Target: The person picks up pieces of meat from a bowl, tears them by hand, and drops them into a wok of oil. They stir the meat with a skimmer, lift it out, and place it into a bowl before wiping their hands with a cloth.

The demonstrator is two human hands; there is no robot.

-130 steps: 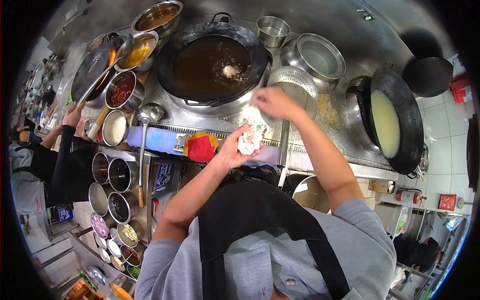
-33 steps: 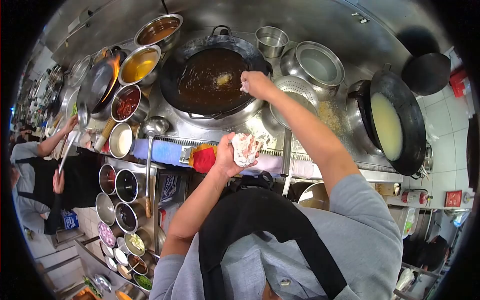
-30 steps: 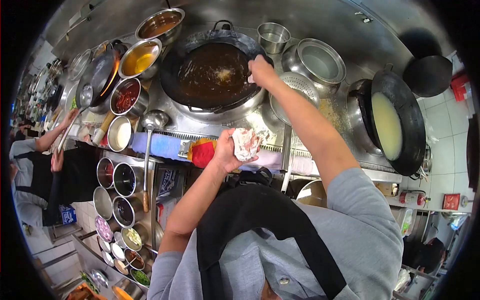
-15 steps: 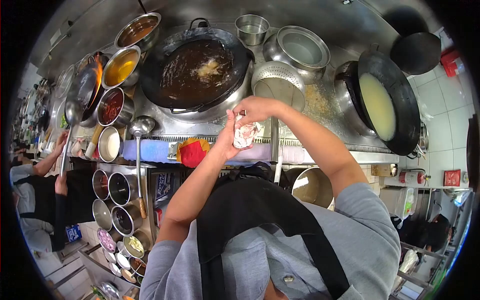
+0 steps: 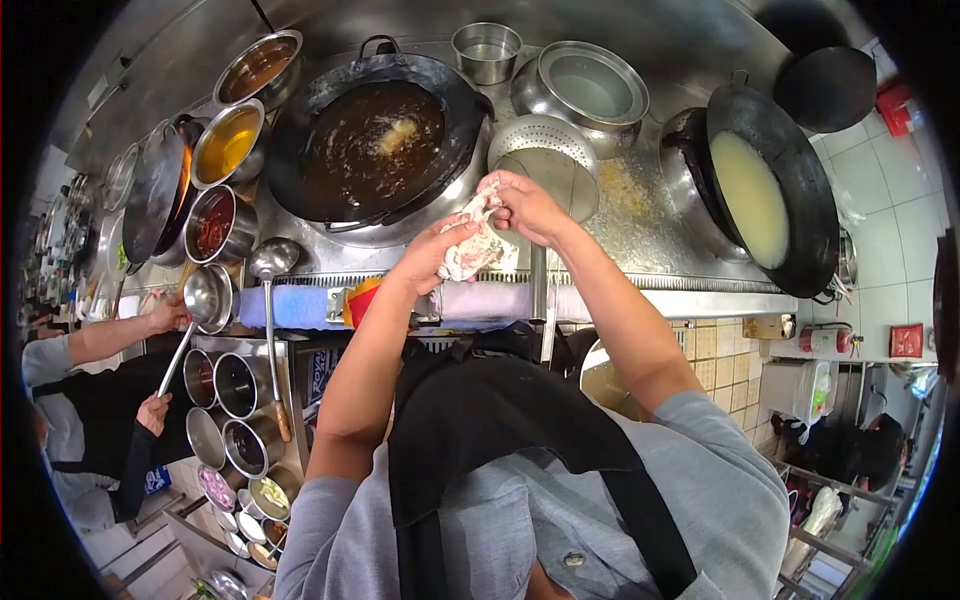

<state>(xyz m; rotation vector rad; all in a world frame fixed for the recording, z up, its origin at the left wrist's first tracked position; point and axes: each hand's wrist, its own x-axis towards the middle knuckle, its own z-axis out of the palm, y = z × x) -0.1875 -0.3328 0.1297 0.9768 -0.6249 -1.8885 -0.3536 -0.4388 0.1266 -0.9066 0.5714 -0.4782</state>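
Note:
A pale, flour-coated piece of raw meat (image 5: 474, 252) hangs between my two hands, above the stove's front edge. My left hand (image 5: 436, 255) holds its lower left side, with the thumb on top. The fingers of my right hand (image 5: 526, 208) pinch its upper right end. Behind them, to the left, a black wok (image 5: 290, 130) holds dark bubbling oil with one golden piece (image 5: 398, 137) frying in it. Just behind my right hand are a perforated strainer (image 5: 545, 135) and a round mesh skimmer (image 5: 566, 185).
A tilted wok of pale yellow liquid (image 5: 750, 200) stands at the right, near a lidless steel pot (image 5: 592, 85). Sauce bowls (image 5: 230, 142) and a ladle (image 5: 274, 258) are at the left, where a co-worker's hand (image 5: 153, 412) holds another ladle (image 5: 208, 297).
The meat, bunched up before, is now stretched out between my hands, and my right hand has moved slightly right. The co-worker's ladle has come down from the flaming wok toward the sauce pots.

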